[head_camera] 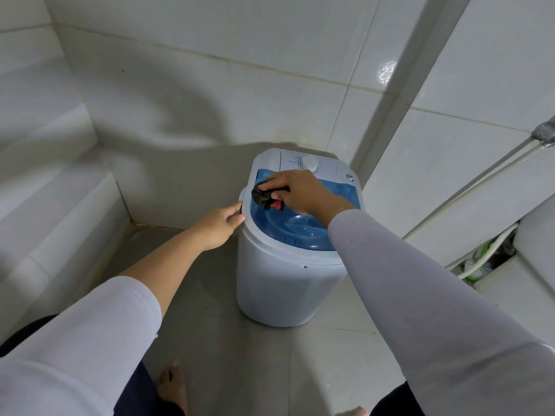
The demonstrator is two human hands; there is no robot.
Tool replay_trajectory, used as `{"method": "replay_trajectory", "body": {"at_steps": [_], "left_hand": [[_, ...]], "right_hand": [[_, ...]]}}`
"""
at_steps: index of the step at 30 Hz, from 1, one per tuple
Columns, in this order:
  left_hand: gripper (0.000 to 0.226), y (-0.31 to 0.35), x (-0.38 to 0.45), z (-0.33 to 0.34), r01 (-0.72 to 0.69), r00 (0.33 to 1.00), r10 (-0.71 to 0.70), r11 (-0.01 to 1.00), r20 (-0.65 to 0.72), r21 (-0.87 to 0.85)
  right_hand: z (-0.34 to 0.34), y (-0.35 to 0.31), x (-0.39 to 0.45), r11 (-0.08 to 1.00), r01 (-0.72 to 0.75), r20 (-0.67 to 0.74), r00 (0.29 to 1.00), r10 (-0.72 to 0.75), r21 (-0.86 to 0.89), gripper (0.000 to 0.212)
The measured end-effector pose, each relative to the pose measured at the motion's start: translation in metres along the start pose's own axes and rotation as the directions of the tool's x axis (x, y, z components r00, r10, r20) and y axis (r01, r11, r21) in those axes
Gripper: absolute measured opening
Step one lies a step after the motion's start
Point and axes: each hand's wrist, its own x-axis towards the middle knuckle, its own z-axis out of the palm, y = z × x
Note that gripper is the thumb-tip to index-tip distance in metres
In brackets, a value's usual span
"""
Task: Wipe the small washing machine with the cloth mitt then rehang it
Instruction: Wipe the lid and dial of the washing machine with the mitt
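I am watching the small washing machine [288,277] standing on the tiled floor [216,340] in the corner, near the wall. The right hand [300,190] is closing around the dark cloth mitt [264,196] and is pressing it on the left part of the blue lid [303,226]. The mitt is bunched in the fingers, not worn on the hand. The left hand [220,225] is resting against the white rim [255,235] on the left side, with the fingers loosely curled there, holding nothing else.

I am thinking the machine is light, so a strong push with the mitt could slide or tip it if the left hand lets go. The mitt could also catch the white dial [309,165] just behind it and turn it. Where the mitt must hang I cannot see.
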Motion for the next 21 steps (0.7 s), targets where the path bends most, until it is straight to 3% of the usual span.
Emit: {"method": "replay_trajectory", "body": {"at_steps": [6,21], "left_hand": [[0.046,-0.004,0.002,0.003,-0.014,1.000,0.011,0.992,-0.028,-0.125],[0.052,0.006,0.000,0.005,0.027,0.997,-0.039,0.984,-0.063,-0.174]], "right_hand": [[0.023,-0.007,0.003,0.978,0.045,0.117,0.993,-0.021,-0.205,0.037],[0.026,0.009,-0.027,0.984,0.121,0.181,0.979,-0.097,-0.130,0.038]]}}
